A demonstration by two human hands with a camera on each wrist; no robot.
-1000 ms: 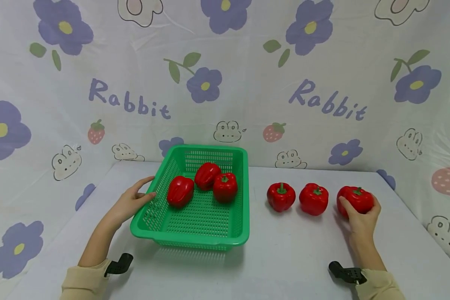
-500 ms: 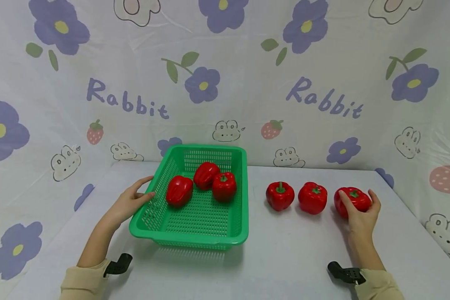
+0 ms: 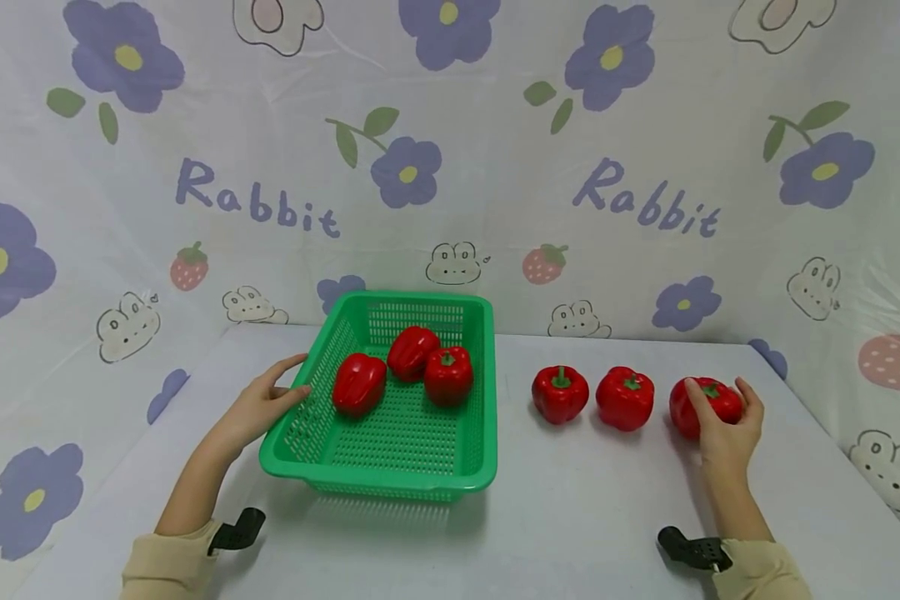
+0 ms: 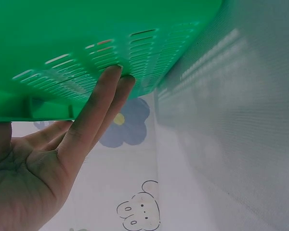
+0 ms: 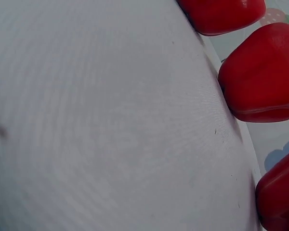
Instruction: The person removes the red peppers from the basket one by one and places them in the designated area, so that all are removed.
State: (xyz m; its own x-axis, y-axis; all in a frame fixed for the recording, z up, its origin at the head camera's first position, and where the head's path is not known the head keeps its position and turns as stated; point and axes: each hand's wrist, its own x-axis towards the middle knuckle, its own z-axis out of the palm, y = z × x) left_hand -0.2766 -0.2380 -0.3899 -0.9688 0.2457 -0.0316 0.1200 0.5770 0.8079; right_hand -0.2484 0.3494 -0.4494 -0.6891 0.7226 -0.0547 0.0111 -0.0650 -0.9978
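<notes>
A green plastic basket (image 3: 401, 479) with slotted walls stands left of centre in the head view, three red bell peppers (image 3: 360, 385) inside. At its left side my left hand (image 3: 262, 408) holds the rim, the thumb over it. In the left wrist view two long fingers (image 4: 94, 108) lie against the slotted outer wall. My right hand (image 3: 729, 437) is around a red bell pepper (image 3: 722, 402) on the table's right, thumb in front, fingers spread at its right side. A narrow gap shows beside the fingers; contact is hard to judge.
Two more red bell peppers, a left one (image 3: 560, 394) and a middle one (image 3: 625, 398), stand in a row on the white table (image 3: 570, 517) between basket and right hand. A patterned cloth (image 3: 495, 167) hangs behind the table.
The fingers of my right hand have spread away from the right pepper, which has tipped and shifted slightly left. The left hand and the basket stay as they were.
</notes>
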